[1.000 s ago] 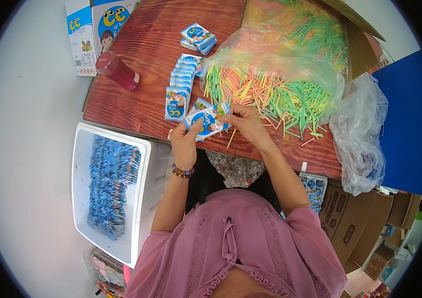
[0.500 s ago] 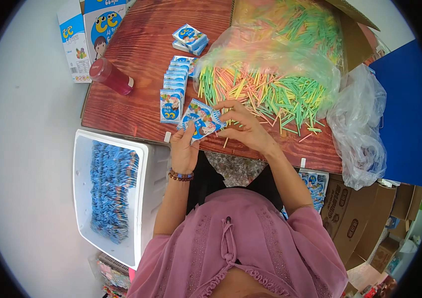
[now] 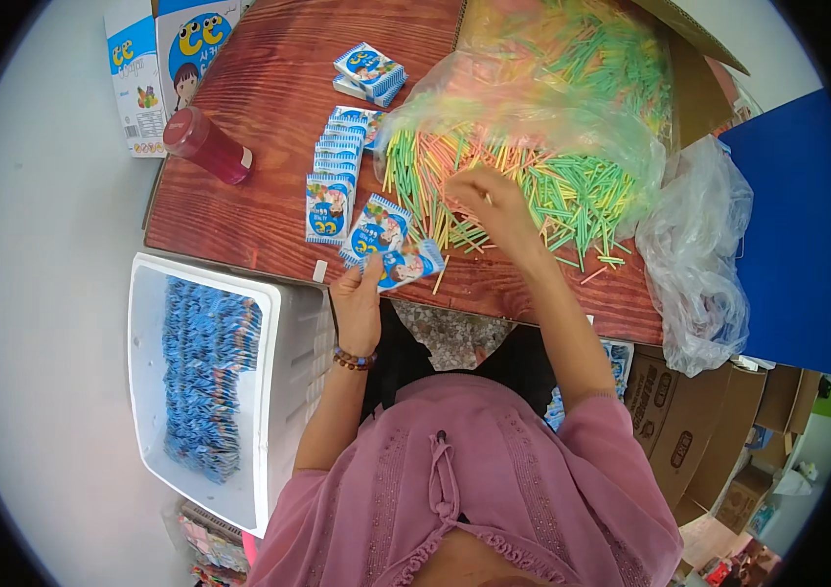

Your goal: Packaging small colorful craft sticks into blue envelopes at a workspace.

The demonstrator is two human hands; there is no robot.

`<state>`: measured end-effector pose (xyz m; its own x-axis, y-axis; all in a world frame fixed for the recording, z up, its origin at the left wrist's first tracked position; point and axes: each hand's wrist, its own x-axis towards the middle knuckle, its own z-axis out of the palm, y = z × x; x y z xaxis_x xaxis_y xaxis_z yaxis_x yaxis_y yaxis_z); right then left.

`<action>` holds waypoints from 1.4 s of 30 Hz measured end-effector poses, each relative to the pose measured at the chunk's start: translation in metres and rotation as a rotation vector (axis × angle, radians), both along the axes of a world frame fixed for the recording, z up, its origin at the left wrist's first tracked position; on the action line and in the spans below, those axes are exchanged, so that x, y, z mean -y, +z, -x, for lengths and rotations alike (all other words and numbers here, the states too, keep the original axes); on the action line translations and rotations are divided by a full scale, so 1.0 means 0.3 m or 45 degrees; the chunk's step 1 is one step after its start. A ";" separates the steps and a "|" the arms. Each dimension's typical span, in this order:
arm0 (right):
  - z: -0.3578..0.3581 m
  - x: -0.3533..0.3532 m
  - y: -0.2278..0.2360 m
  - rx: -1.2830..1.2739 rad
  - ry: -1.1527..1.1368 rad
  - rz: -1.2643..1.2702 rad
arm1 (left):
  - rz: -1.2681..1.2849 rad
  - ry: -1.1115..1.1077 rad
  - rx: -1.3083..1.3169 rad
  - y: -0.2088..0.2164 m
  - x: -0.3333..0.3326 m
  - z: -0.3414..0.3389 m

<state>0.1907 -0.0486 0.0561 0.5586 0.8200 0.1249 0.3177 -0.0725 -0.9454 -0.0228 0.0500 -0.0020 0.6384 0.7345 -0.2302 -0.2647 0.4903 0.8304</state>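
Observation:
Near the table's front edge, my left hand (image 3: 357, 308) pinches blue-and-white candy packets (image 3: 407, 266) between thumb and fingers. They are fanned out, and one reaches up beside the row on the table. My right hand (image 3: 494, 205) is at the near side of a heap of thin green, yellow and pink candy sticks (image 3: 572, 201). Its fingers are curled down and closed; what is between them is hidden. To the left of the held packets lies an overlapping row of similar packets (image 3: 326, 207), with a small stack of packets (image 3: 370, 73) behind it.
Clear plastic bag (image 3: 523, 117) covers part of the sticks; another crumpled bag (image 3: 699, 254) hangs off the right edge. A red-pink jar (image 3: 208, 147) stands left. Beside the table, a white foam box (image 3: 264, 411) holds many packets. Cardboard boxes (image 3: 689, 430) stand lower right.
My right hand has left the held packets and moved up and right to the sticks. My left hand keeps the packets, nearly in place. The view has shifted slightly.

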 end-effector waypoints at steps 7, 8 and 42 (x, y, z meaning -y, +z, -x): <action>-0.088 -0.209 -0.025 1.206 -0.226 0.783 | -0.086 0.091 -0.089 0.012 0.032 -0.013; -0.093 -0.226 -0.036 1.213 -0.212 0.783 | -0.066 0.093 -0.082 0.011 0.028 -0.011; -0.142 -0.114 -0.091 0.264 -0.270 0.010 | 0.140 0.014 0.072 0.010 -0.004 0.005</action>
<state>0.2334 -0.0144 0.0288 0.6807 0.6892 0.2484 0.4811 -0.1649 -0.8610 -0.0242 0.0513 0.0009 0.6446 0.7139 -0.2734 -0.3155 0.5742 0.7555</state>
